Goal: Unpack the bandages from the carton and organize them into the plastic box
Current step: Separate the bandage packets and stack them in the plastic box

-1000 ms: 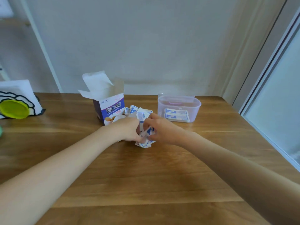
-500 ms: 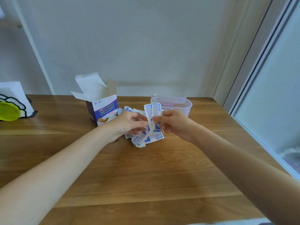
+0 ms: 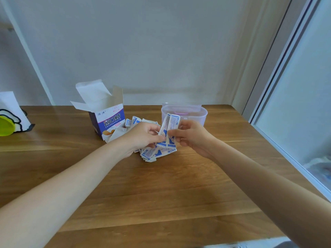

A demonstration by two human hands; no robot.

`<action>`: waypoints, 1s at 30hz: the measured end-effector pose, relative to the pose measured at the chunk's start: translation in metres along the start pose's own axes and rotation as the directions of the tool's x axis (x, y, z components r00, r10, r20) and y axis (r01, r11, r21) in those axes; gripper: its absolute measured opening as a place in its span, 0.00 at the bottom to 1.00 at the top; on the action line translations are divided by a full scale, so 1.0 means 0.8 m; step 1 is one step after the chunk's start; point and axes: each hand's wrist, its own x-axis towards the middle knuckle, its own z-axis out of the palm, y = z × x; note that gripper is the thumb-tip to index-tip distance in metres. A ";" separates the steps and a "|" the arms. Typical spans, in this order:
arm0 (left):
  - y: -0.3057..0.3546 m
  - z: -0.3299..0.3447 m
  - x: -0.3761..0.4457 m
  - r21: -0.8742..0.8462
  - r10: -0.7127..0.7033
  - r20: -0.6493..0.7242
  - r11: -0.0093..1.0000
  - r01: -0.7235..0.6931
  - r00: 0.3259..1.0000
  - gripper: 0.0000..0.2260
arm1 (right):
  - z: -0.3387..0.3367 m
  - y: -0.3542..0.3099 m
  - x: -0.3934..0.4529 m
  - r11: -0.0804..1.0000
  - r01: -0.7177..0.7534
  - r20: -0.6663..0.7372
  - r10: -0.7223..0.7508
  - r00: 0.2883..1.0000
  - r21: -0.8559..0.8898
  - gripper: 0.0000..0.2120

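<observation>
A brown wooden table [image 3: 161, 194] stands against a pale wall. Near its back edge sit the open carton [image 3: 107, 120] and the plastic box [image 3: 200, 115]. Between them lies a pile of bandages [image 3: 154, 153]. The left hand [image 3: 143, 136] and right hand [image 3: 191, 135] both pinch a few upright bandages [image 3: 172, 122] just above the pile.

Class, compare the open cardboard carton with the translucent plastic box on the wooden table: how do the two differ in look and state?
The purple-and-white cardboard carton is opaque and printed with lettering; the translucent plastic box is plain and see-through. The carton is squarish with sharp corners and raised top flaps; the box is low with rounded corners. The carton stands left of the loose bandage pile, the box right of it, partly behind the held bandages. Both stand upright on the table with open tops.
</observation>
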 end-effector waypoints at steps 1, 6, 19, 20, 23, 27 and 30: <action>0.003 0.001 0.000 0.058 0.012 -0.001 0.998 -0.012 1.000 0.09 | 0.000 -0.001 0.001 1.000 -0.008 -0.001 0.008 1.000 0.000 0.09; 0.012 -0.004 -0.001 0.534 0.051 -0.059 0.845 -0.012 0.997 0.18 | 0.001 -0.004 -0.001 0.997 0.039 -0.013 -0.039 0.999 0.067 0.03; -0.012 0.000 -0.004 0.612 -0.099 -0.074 0.781 0.123 0.992 0.18 | -0.042 0.036 -0.006 0.682 0.120 -0.017 -0.190 0.982 -0.722 0.14; -0.012 -0.001 -0.004 0.597 -0.098 -0.064 0.794 0.116 0.993 0.16 | -0.044 0.035 -0.008 0.604 0.134 0.023 -0.188 0.982 -0.786 0.13; -0.014 -0.007 -0.002 0.526 -0.055 -0.065 0.847 0.081 0.996 0.07 | -0.041 0.027 -0.009 0.347 0.204 0.146 -0.186 0.972 -0.916 0.07; -0.011 -0.013 0.001 0.241 -0.067 -0.135 0.965 0.098 0.989 0.06 | -0.022 0.005 -0.003 0.551 0.292 0.061 -0.399 0.915 -0.782 0.13; -0.003 -0.010 -0.001 -0.058 -0.094 -0.104 0.994 0.088 0.990 0.03 | -0.017 -0.005 0.002 0.904 0.144 0.011 -0.153 0.988 -0.402 0.17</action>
